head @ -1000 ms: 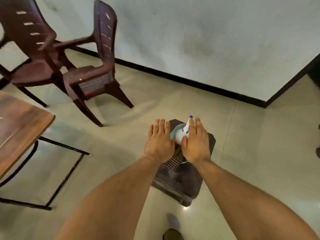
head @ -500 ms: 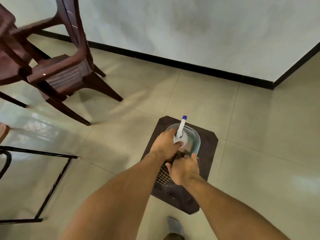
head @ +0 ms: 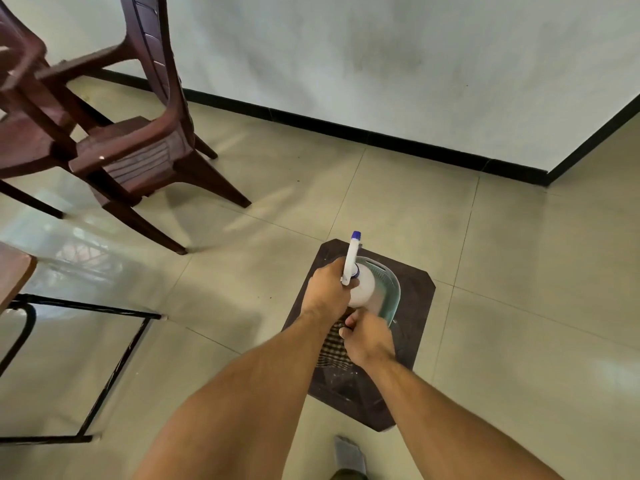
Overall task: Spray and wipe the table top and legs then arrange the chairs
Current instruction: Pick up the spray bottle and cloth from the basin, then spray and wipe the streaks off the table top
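Reaching arms: both forearms stretch down to the stool (head: 417, 306), the landmark for every place below; a foot (head: 349, 455) stands on the floor just short of its near edge.
Right hand (head: 367, 336): over the stool's near half, fingers curled and pinching the cloth. A second ago it lay flat and open over the bottle.
Cloth (head: 331, 348): checked and bunched on the near-left part of the stool's top, partly hidden under both wrists. Whether it is lifted yet cannot be told.
Left hand (head: 328, 289): over the stool's far-left part, wrapped round the bottle's neck below the trigger. A second ago its fingers were straight and held nothing.
Bottle (head: 363, 289): white, its blue-tipped nozzle pointing away, its body in the basin on the stool. Whether it has left the basin's floor cannot be told.
Basin (head: 393, 289): translucent, on the stool's far half.
Table (head: 14, 271): one wooden corner and a black frame, well left of the stool. With open palms turned into two grips, one on each tool, fetching looks nearly done, and the table is likely the next stop. Spraying and wiping appear not yet begun.
Chairs (head: 138, 157): two, pushed close together, far left beyond the stool and near the wall. Arranging them is probably the last step.
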A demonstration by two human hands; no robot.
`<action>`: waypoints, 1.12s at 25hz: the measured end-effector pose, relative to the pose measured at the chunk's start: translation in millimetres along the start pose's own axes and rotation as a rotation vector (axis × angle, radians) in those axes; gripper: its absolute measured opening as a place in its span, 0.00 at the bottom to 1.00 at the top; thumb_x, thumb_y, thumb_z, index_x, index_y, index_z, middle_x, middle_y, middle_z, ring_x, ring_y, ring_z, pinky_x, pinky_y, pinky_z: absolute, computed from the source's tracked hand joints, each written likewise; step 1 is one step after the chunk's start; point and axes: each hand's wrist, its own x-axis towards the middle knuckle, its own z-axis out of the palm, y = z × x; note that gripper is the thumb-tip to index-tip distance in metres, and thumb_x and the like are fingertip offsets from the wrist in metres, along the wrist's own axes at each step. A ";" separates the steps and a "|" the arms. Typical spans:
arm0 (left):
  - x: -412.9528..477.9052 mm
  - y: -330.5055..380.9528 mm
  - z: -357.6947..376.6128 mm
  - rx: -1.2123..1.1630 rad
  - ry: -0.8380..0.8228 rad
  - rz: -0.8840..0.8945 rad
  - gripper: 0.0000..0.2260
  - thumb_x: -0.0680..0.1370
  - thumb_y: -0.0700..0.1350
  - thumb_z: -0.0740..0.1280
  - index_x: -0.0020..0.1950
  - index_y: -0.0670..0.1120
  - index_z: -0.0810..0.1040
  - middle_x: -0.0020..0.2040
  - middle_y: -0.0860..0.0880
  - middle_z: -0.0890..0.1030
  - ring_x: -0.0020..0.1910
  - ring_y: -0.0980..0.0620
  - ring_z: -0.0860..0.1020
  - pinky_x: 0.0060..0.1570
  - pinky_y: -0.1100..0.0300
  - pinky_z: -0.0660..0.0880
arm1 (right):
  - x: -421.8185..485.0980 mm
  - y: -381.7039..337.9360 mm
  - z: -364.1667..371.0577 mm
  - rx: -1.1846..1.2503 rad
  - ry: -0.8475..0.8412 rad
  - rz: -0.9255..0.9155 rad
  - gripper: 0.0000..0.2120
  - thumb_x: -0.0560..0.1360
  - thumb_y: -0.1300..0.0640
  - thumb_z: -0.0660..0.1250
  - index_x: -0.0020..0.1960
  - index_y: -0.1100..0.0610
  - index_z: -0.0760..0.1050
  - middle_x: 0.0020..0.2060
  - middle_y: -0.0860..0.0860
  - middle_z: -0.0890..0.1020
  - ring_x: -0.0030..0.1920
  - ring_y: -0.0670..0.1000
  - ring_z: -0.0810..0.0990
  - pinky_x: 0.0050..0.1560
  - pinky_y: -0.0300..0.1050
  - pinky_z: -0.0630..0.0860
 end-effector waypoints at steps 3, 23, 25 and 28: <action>-15.3 7.5 -18.2 -0.132 0.060 -0.017 0.13 0.80 0.41 0.69 0.64 0.49 0.78 0.50 0.51 0.81 0.51 0.48 0.78 0.47 0.59 0.72 | -13.5 1.1 -6.1 0.358 -0.021 0.108 0.08 0.75 0.56 0.74 0.52 0.52 0.78 0.52 0.51 0.84 0.50 0.50 0.82 0.50 0.41 0.79; -197.8 -139.9 -359.9 -0.973 1.045 -0.435 0.08 0.83 0.49 0.63 0.57 0.46 0.70 0.46 0.47 0.78 0.48 0.44 0.78 0.55 0.51 0.73 | -152.8 -295.1 78.7 0.855 -0.488 0.155 0.10 0.80 0.63 0.57 0.59 0.60 0.73 0.53 0.62 0.80 0.53 0.62 0.80 0.53 0.57 0.78; -214.0 -184.7 -393.6 -0.986 1.039 -0.530 0.10 0.81 0.48 0.66 0.57 0.42 0.72 0.44 0.45 0.79 0.43 0.45 0.78 0.49 0.53 0.74 | -161.0 -345.9 118.3 0.721 -0.450 -0.085 0.12 0.79 0.63 0.61 0.60 0.60 0.76 0.50 0.59 0.82 0.51 0.59 0.81 0.50 0.53 0.79; -228.4 -249.7 -436.7 -1.033 0.992 -0.679 0.09 0.77 0.45 0.69 0.43 0.40 0.76 0.38 0.41 0.81 0.37 0.43 0.80 0.38 0.56 0.76 | -181.4 -420.8 173.4 0.513 -0.452 -0.348 0.16 0.74 0.68 0.67 0.61 0.60 0.78 0.48 0.57 0.84 0.45 0.54 0.83 0.44 0.46 0.80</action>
